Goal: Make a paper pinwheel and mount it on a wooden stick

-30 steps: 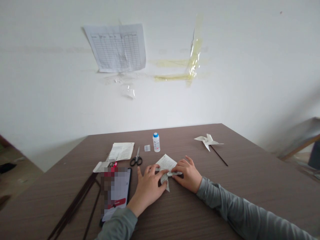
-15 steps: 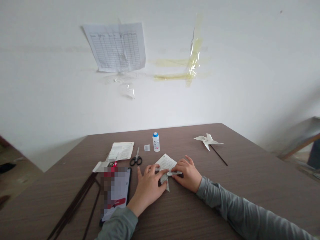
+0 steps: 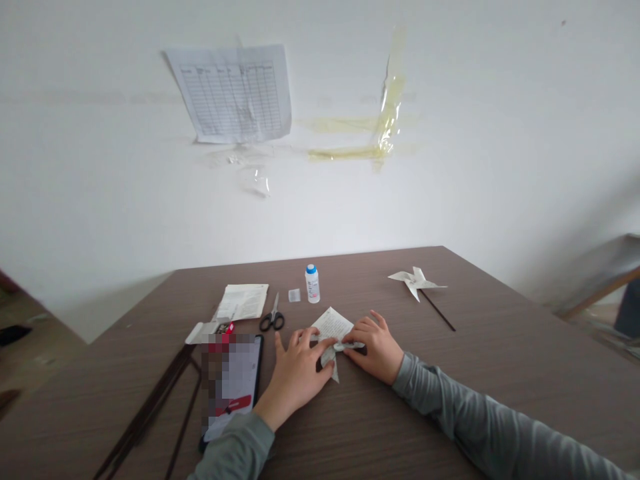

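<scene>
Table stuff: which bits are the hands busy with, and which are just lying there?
Busy with: left hand and right hand press the folded paper.
Lying about: scissors, glue bottle, finished pinwheel, tablet, sticks.

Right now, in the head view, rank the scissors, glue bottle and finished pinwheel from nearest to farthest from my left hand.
1. Scissors: just beyond the left hand, slightly to its left.
2. Glue bottle: farther back, upright.
3. Finished pinwheel: far right, past the right hand.
</scene>
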A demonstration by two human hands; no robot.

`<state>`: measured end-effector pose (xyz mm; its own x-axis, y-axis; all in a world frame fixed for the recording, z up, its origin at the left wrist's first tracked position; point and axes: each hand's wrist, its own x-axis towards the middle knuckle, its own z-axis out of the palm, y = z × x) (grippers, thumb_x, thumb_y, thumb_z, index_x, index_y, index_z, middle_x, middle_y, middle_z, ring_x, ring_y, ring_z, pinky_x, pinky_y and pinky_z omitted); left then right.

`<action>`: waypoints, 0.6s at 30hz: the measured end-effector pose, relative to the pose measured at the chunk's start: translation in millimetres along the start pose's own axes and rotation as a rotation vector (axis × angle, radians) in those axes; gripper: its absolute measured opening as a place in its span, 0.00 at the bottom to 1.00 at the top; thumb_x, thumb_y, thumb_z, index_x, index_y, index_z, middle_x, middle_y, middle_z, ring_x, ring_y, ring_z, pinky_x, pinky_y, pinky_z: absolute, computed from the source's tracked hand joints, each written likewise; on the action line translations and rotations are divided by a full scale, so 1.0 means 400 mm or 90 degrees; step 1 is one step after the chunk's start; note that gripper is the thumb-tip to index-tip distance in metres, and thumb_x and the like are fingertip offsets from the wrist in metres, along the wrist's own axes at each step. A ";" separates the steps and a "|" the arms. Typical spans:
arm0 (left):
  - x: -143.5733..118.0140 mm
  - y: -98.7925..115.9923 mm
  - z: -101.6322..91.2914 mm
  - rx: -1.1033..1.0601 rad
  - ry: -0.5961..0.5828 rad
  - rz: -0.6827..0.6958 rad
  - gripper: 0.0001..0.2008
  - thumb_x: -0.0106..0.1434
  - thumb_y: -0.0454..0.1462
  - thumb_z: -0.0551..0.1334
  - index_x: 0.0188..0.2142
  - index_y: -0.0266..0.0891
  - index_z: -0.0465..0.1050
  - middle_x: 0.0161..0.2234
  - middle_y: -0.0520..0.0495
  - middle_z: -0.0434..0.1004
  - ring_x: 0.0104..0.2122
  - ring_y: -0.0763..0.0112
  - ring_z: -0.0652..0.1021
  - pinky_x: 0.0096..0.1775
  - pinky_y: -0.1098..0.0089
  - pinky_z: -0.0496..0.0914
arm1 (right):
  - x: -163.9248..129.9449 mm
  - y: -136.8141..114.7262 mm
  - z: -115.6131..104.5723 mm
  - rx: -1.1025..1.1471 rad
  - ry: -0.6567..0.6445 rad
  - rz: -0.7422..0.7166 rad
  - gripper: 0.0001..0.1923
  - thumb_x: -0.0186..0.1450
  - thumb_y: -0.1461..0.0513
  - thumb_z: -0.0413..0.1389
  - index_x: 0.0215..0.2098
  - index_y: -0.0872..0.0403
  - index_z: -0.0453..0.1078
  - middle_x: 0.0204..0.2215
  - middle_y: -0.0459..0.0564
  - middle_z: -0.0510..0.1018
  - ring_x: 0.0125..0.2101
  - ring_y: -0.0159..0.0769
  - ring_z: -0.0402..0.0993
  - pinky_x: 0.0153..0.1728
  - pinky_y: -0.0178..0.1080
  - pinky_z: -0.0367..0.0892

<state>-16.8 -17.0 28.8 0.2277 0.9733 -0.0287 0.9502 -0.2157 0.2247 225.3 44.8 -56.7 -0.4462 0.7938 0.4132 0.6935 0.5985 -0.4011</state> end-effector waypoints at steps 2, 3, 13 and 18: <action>-0.001 -0.001 0.003 -0.003 0.005 -0.001 0.29 0.83 0.36 0.73 0.79 0.59 0.89 0.81 0.34 0.85 0.84 0.28 0.78 0.86 0.06 0.54 | 0.000 0.001 0.000 -0.007 -0.007 0.009 0.08 0.77 0.59 0.75 0.51 0.36 0.95 0.49 0.51 0.99 0.58 0.63 0.95 0.85 0.81 0.68; -0.001 -0.001 0.004 -0.006 0.008 0.000 0.30 0.82 0.36 0.73 0.80 0.58 0.88 0.81 0.34 0.86 0.84 0.28 0.79 0.85 0.06 0.55 | 0.000 0.002 0.001 -0.011 -0.008 0.013 0.08 0.77 0.59 0.75 0.51 0.36 0.95 0.49 0.51 0.99 0.58 0.63 0.95 0.86 0.80 0.68; 0.002 -0.002 0.002 0.004 0.000 -0.004 0.30 0.82 0.37 0.74 0.78 0.65 0.89 0.82 0.38 0.85 0.84 0.30 0.78 0.86 0.08 0.55 | 0.001 0.013 0.020 0.003 0.015 -0.013 0.07 0.77 0.59 0.76 0.50 0.39 0.95 0.47 0.54 0.99 0.56 0.66 0.95 0.83 0.85 0.69; 0.005 -0.002 -0.003 -0.008 0.003 -0.005 0.29 0.81 0.38 0.76 0.76 0.65 0.91 0.81 0.38 0.86 0.84 0.27 0.78 0.86 0.07 0.55 | -0.001 0.017 0.019 0.001 0.019 -0.016 0.08 0.76 0.59 0.76 0.50 0.38 0.95 0.47 0.54 0.98 0.56 0.65 0.95 0.84 0.84 0.69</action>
<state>-17.4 -14.8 29.6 0.2190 0.9754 -0.0258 0.9493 -0.2069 0.2366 225.6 49.4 -65.8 -0.4466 0.7752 0.4467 0.6817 0.6182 -0.3913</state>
